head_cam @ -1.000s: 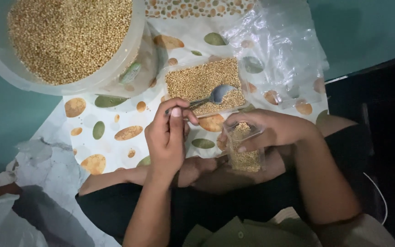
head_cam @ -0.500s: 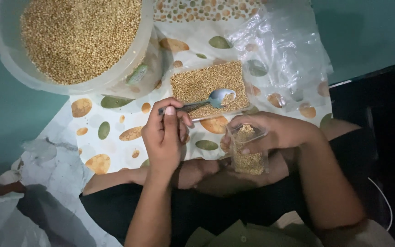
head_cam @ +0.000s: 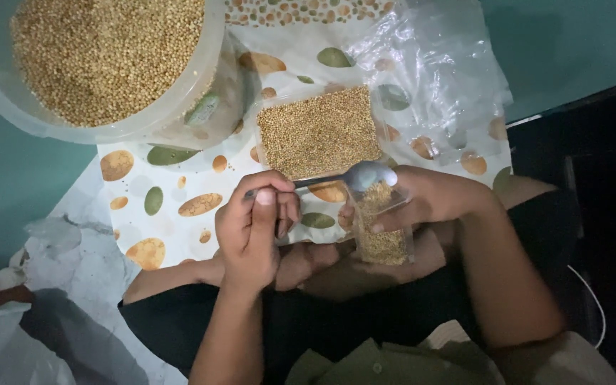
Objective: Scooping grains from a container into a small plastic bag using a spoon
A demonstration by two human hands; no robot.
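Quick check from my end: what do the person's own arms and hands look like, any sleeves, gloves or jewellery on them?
Both arms are bare to where the frame cuts them off. The left hand and the right hand wear no gloves, and no rings, watch or bracelets show. No markings are visible in the dim light.

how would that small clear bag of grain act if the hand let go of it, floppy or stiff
Probably floppy: the small clear bag is thin film, held open at the mouth by the right hand. Its grain sits low, so it may slump or tip and spill rather than stand. It looks light, but bottom-heavy. The left hand holds a spoon over its mouth.
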